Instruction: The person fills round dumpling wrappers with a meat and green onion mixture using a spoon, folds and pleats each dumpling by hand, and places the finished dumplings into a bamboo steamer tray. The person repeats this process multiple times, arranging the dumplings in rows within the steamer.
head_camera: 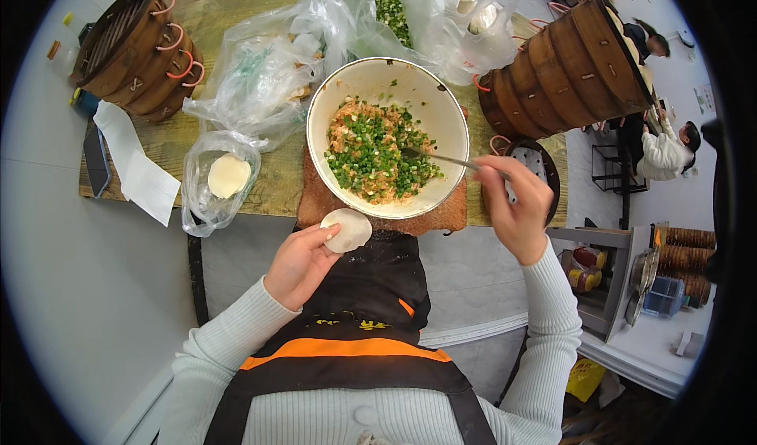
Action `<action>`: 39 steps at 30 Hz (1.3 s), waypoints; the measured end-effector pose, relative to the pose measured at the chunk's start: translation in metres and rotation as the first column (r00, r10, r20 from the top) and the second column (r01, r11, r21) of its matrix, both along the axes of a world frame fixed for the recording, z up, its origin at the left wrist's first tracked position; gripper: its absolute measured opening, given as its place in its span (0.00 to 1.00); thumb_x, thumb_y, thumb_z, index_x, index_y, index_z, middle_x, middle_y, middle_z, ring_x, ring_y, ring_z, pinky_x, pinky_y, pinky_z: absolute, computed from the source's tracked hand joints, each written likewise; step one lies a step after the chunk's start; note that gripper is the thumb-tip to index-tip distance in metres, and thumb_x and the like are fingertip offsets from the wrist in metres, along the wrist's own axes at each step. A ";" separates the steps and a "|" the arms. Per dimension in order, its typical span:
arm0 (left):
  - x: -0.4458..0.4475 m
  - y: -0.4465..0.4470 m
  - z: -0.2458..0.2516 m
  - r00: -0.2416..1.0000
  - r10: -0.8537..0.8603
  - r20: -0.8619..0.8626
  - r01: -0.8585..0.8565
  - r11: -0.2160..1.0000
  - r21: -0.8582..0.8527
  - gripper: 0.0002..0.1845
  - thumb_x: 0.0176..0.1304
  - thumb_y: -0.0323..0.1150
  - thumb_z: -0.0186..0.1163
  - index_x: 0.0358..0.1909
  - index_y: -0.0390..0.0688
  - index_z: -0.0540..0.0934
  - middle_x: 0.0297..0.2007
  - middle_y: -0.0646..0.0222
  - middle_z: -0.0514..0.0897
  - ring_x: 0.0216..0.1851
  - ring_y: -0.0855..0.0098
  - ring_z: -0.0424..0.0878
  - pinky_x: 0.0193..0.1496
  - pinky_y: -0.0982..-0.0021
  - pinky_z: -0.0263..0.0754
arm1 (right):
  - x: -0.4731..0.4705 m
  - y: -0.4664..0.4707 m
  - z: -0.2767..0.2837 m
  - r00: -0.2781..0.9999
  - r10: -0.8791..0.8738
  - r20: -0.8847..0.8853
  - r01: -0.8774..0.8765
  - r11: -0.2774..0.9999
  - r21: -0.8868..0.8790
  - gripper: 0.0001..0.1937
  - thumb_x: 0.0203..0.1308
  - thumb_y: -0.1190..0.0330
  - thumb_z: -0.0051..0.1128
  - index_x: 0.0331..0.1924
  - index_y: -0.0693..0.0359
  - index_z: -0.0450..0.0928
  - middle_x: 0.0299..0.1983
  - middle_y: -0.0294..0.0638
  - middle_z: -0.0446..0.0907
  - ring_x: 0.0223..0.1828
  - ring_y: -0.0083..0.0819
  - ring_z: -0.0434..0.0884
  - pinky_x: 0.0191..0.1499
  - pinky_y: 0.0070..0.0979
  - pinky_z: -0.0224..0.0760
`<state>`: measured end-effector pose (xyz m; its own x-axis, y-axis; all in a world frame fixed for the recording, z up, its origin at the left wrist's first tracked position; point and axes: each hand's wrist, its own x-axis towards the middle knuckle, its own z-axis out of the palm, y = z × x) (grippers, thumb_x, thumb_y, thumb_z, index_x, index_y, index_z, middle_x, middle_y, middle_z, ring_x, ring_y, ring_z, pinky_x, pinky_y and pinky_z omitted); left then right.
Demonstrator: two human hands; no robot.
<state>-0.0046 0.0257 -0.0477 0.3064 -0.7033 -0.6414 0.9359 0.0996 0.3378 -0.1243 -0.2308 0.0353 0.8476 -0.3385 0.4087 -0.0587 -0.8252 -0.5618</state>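
My left hand (304,262) holds a round dough wrapper (348,231) just below the near rim of a white enamel bowl (452,149). In the bowl lies a reddish filling (349,128), largely covered with chopped green onion (378,155). My right hand (517,199) grips the handle of a thin metal utensil (458,161) at the bowl's right rim; its tip is in the filling and cannot be made out. The bowl stands on a brown cloth (316,202). Left of it, a stack of pale wrappers (229,175) lies in a clear plastic bag (201,208).
Stacked bamboo steamers stand left (130,60) and right (562,75) on the wooden table (272,191). Plastic bags (254,84) and more chopped green onion (390,16) lie behind the bowl. A phone (96,161) and paper towel (139,173) are at left. Other people (668,149) are at right.
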 end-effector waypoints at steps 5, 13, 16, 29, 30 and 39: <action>0.003 -0.002 0.002 0.999 0.038 -0.024 -0.038 0.999 -0.001 0.18 0.68 0.26 0.51 0.57 0.27 0.68 0.56 0.55 0.76 0.59 0.65 0.74 0.66 0.66 0.66 | -0.026 0.009 0.013 0.979 0.143 0.145 -0.156 0.985 0.080 0.05 0.56 0.85 0.54 0.36 0.73 0.78 0.30 0.48 0.82 0.27 0.36 0.82 0.30 0.25 0.74; -0.006 -0.011 0.005 0.997 -0.046 0.054 0.044 0.998 0.033 0.17 0.68 0.28 0.53 0.55 0.30 0.72 0.54 0.60 0.79 0.56 0.70 0.77 0.62 0.70 0.69 | -0.031 0.022 -0.006 0.917 0.394 0.066 -0.394 0.919 -0.002 0.10 0.47 0.87 0.57 0.37 0.72 0.77 0.32 0.48 0.82 0.30 0.42 0.83 0.33 0.31 0.78; -0.008 -0.012 0.007 0.996 -0.059 0.065 0.057 0.998 0.027 0.17 0.69 0.29 0.53 0.55 0.30 0.72 0.53 0.60 0.79 0.56 0.71 0.77 0.61 0.70 0.70 | -0.035 0.012 -0.003 0.930 0.346 0.121 -0.353 0.935 0.042 0.08 0.51 0.85 0.56 0.37 0.72 0.77 0.32 0.48 0.82 0.31 0.43 0.84 0.33 0.32 0.78; -0.014 -0.030 0.041 0.999 -0.031 0.016 0.030 0.998 0.062 0.17 0.70 0.30 0.51 0.55 0.29 0.71 0.53 0.60 0.79 0.55 0.70 0.77 0.62 0.69 0.70 | -0.052 0.027 -0.029 0.993 0.038 0.111 -0.078 0.921 0.381 0.06 0.55 0.84 0.55 0.38 0.72 0.79 0.29 0.47 0.82 0.26 0.33 0.82 0.28 0.23 0.74; -0.012 -0.031 0.046 1.000 -0.025 0.012 0.024 0.997 0.074 0.17 0.71 0.31 0.52 0.55 0.29 0.71 0.53 0.60 0.79 0.55 0.70 0.77 0.62 0.69 0.70 | -0.055 0.032 -0.031 0.993 -0.012 0.119 -0.039 0.908 0.418 0.06 0.56 0.84 0.54 0.38 0.71 0.79 0.28 0.47 0.82 0.25 0.32 0.82 0.28 0.23 0.74; -0.012 -0.029 0.056 0.991 -0.047 0.122 0.030 0.989 0.145 0.17 0.71 0.30 0.50 0.55 0.28 0.69 0.54 0.59 0.77 0.55 0.70 0.78 0.63 0.68 0.71 | -0.065 0.046 -0.020 0.976 0.057 0.212 -0.129 0.930 0.345 0.07 0.58 0.85 0.50 0.39 0.71 0.77 0.30 0.49 0.82 0.25 0.36 0.82 0.27 0.26 0.76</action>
